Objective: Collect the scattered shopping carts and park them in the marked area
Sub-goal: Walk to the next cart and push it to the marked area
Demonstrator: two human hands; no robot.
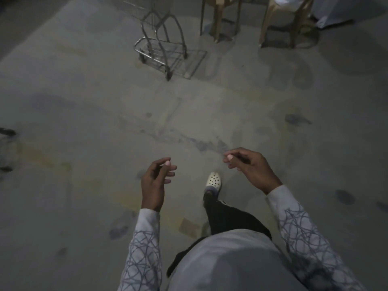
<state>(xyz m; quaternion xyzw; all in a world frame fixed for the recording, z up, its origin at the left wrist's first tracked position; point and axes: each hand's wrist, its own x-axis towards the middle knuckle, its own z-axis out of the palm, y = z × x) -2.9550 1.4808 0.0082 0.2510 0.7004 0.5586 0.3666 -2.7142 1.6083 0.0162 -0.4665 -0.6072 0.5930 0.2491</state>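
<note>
Head view, looking down at a stained concrete floor [84, 101]. The left hand [156, 181] and right hand [249, 169] are held apart in front of the body, each with its fingers [170, 168] loosely curled and holding nothing, and a foot in a white perforated clog [214, 180] is set forward between them. A bare metal shopping cart [161, 51] stands well ahead of the hands at upper centre, just left of the legs of two tan plastic chairs [218, 19].
</note>
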